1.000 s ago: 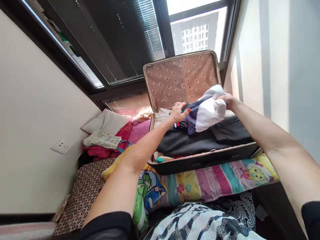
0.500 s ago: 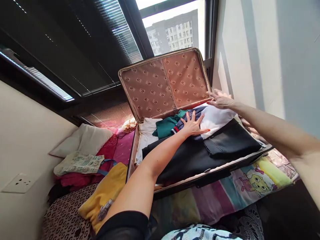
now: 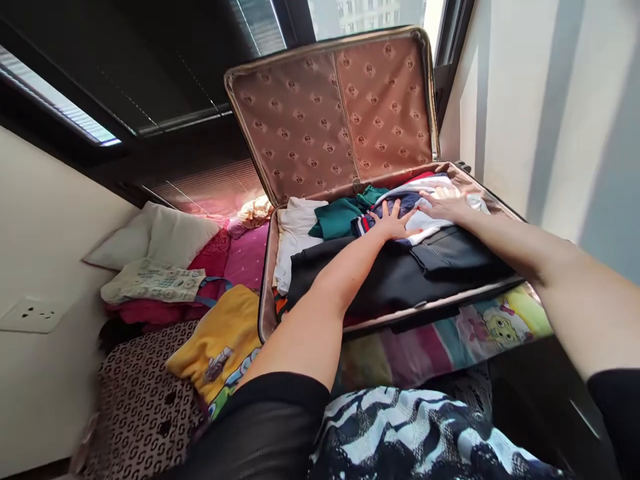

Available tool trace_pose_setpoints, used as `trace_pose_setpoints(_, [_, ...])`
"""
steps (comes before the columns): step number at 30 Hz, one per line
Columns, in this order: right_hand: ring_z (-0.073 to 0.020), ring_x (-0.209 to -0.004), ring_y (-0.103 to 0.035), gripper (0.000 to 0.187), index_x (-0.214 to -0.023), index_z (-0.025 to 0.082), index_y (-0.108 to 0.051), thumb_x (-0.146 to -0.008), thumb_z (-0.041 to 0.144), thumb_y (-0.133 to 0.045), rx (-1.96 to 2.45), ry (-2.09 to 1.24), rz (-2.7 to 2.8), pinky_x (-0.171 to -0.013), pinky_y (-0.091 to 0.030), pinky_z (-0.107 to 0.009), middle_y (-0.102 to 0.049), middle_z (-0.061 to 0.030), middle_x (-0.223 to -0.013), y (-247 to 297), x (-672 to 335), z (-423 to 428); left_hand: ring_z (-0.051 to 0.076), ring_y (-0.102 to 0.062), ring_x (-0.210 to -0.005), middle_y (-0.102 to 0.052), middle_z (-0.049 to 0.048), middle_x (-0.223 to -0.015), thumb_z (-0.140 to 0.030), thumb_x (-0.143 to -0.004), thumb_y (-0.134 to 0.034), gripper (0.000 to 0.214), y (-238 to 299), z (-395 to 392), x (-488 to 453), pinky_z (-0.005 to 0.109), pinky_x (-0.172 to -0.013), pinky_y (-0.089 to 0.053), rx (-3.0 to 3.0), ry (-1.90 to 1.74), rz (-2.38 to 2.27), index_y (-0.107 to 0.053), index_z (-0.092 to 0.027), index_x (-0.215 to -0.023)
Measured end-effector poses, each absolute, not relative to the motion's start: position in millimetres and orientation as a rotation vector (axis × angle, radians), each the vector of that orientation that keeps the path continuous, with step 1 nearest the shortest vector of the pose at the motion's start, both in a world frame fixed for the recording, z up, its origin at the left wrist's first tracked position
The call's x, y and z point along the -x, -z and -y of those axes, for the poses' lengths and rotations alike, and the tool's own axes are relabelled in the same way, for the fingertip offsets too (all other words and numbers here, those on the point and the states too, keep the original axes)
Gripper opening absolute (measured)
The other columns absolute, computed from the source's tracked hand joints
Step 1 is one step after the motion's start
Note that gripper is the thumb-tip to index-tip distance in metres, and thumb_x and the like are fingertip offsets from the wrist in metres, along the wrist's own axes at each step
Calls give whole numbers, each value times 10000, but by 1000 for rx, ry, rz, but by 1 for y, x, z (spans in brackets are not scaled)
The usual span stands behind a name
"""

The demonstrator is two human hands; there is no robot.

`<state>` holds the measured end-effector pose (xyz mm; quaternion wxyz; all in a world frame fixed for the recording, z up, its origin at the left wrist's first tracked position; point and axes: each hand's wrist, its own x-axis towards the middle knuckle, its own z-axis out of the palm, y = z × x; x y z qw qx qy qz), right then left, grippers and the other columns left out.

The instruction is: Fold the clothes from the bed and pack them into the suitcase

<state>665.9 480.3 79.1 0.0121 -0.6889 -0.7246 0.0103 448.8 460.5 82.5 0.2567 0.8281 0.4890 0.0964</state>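
An open suitcase [image 3: 265, 280] lies on the bed, its patterned lid [image 3: 330, 113] raised against the window. A white and navy garment [image 3: 425, 227] lies in its far right part. My left hand [image 3: 393, 223] rests flat on the garment's navy side, fingers spread. My right hand [image 3: 447, 203] presses flat on its white part. Beside it are a green garment [image 3: 337, 217], a white garment [image 3: 295, 230] and folded black clothes [image 3: 400, 277].
A yellow cartoon cloth [image 3: 220, 347] lies left of the suitcase. White pillows [image 3: 155, 237] and pink bedding [image 3: 245, 257] sit by the window. A wall socket [image 3: 30, 313] is at the left. The right wall [image 3: 550, 100] stands close to the case.
The white and navy garment, held up in both hands a second ago, now lies in the suitcase. Both hands have let go and flattened onto it; the right hand slid onto the white part.
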Motion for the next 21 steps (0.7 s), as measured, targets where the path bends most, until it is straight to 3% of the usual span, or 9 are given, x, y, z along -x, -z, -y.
trace_pose_setpoints(2, [-425, -1564, -341, 738, -1686, 112, -442, -1139, 609, -447, 2215, -59, 2249, -1230, -185, -732, -377, -274, -1704, -88, -659, -472, 570, -56, -1659, -342, 119, -1780, -594, -824, -869, 673, -87, -452, -445, 826, -1251, -75, -2120, -542, -1250, -739, -318, -1424])
trace_pose_setpoints(4, [-394, -1580, -311, 729, -1636, -11, -452, -1173, 549, -399, 2217, -78, 2238, -1250, -155, -675, -363, -327, -1686, -99, -652, -462, 523, -206, -1646, -433, 149, -1703, -503, -876, -857, 451, -92, -439, -432, 768, -1264, -164, -2045, -700, -1186, -801, -245, -1242])
trace_pose_setpoints(6, [-370, -1587, -290, 703, -1546, -132, -472, -1198, 464, -338, 2163, -78, 2231, -1247, -187, -602, -294, -388, -1681, -115, -644, -449, 459, -329, -1615, -497, 138, -1639, -471, -938, -803, 308, -100, -417, -404, 719, -1263, -238, -2038, -751, -1164, -806, -223, -1121])
trace_pose_setpoints(8, [-353, -1578, -308, 619, -1486, -163, -500, -1196, 365, -355, 2040, -19, 2232, -1230, -250, -538, -247, -400, -1693, -133, -634, -430, 405, -455, -1548, -577, 116, -1554, -468, -943, -793, 258, -113, -387, -359, 663, -1266, -313, -2068, -817, -1132, -807, -233, -1049])
trace_pose_setpoints(10, [-339, -1535, -381, 534, -1479, -130, -529, -1166, 293, -439, 1888, 44, 2223, -1210, -310, -500, -292, -380, -1693, -148, -622, -403, 358, -599, -1415, -670, 107, -1429, -478, -913, -808, 250, -128, -348, -299, 582, -1256, -405, -2153, -906, -1062, -819, -250, -1016])
trace_pose_setpoints(13, [-325, -1433, -502, 522, -1503, -56, -565, -1111, 288, -545, 1650, 94, 2226, -1188, -366, -495, -492, -345, -1585, -157, -608, -355, 302, -707, -1251, -763, 95, -1254, -517, -945, -738, 282, -143, -280, -195, 501, -1183, -510, -2123, -1126, -1152, -834, -270, -1044])
trace_pose_setpoints(15, [-320, -1327, -589, 469, -1469, 36, -642, -1082, 290, -566, 1464, 116, 2276, -1142, -430, -481, -649, -282, -1426, -153, -603, -323, 299, -751, -1150, -798, 92, -1168, -535, -948, -715, 298, -139, -234, -126, 505, -1094, -560, -1957, -1299, -1354, -837, -282, -1049])
trace_pose_setpoints(17, [-291, -1145, -685, 374, -1315, 131, -747, -1068, 334, -553, 1249, 27, 2393, -1016, -524, -424, -747, -199, -1229, -146, -599, -293, 309, -787, -1035, -818, 63, -1064, -534, -914, -728, 263, -122, -191, -62, 538, -1009, -584, -1622, -1446, -1656, -825, -302, -994])
trace_pose_setpoints(21, [-265, -932, -751, 348, -1103, 312, -786, -1057, 513, -506, 961, -98, 2493, -786, -594, -396, -782, -97, -1088, -132, -596, -244, 329, -796, -1001, -808, 86, -946, -441, -852, -711, 193, -73, -109, 33, 593, -1020, -576, -767, -1687, -2193, -735, -250, -847])
